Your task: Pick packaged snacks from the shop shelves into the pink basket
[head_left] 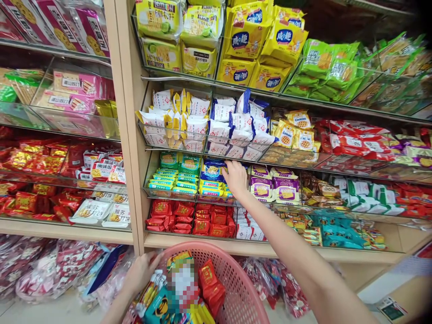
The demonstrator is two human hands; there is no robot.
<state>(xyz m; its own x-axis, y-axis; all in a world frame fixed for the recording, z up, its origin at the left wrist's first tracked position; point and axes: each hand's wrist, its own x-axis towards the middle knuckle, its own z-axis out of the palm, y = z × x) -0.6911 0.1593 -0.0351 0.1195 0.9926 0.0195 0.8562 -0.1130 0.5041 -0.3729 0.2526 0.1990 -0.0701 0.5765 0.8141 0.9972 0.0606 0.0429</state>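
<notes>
Reaching into a shelf compartment, my right hand (235,179) touches blue and yellow snack packs (212,173), its fingers bent around the edge of one; the fingertips are partly hidden. My left hand (143,270) grips the rim of a pink plastic basket (248,281) at the bottom centre. Inside the basket lie red packets (212,288), a teal packet (162,306) and yellow packets (201,313). Green packs (177,173) fill the compartment left of my right hand, and purple and white packs (273,186) stand to its right.
Shelves with clear dividers hold many snack packs above and around my hands. A wooden upright (126,112) divides the shelving at the left. Plastic-wrapped bags (64,267) lie on the floor under the wooden bottom ledge (303,254).
</notes>
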